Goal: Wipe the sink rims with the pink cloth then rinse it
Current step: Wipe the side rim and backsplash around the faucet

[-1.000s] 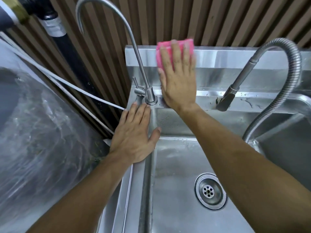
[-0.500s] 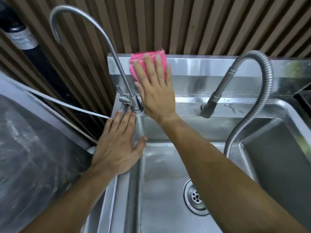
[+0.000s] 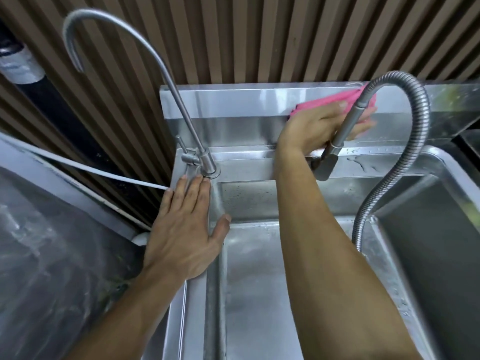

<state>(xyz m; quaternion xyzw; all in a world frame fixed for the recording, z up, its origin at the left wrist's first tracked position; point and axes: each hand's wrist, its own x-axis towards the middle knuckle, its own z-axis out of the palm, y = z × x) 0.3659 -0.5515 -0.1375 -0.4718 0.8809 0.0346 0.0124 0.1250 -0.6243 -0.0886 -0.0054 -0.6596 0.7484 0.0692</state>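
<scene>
The pink cloth [image 3: 324, 103] lies flat against the steel backsplash [image 3: 233, 102] at the rear of the sink, right of centre. My right hand [image 3: 314, 126] presses on it, fingers spread and pointing right, partly hidden behind the flexible faucet's spray head [image 3: 335, 149]. My left hand [image 3: 184, 229] rests flat and empty on the sink's left rim [image 3: 193, 307], fingertips touching the base of the thin gooseneck tap [image 3: 205, 162].
The flexible metal hose [image 3: 405, 141] arches over the divider between the left basin [image 3: 254, 281] and the right basin [image 3: 428, 255]. A slatted wooden wall [image 3: 259, 35] stands behind. A black pipe [image 3: 52, 110], a white tube [image 3: 91, 170] and plastic sheeting [image 3: 46, 255] are at left.
My right hand has slid the pink cloth rightward along the backsplash, from beside the gooseneck tap to behind the flexible faucet. My left hand stays on the left rim.
</scene>
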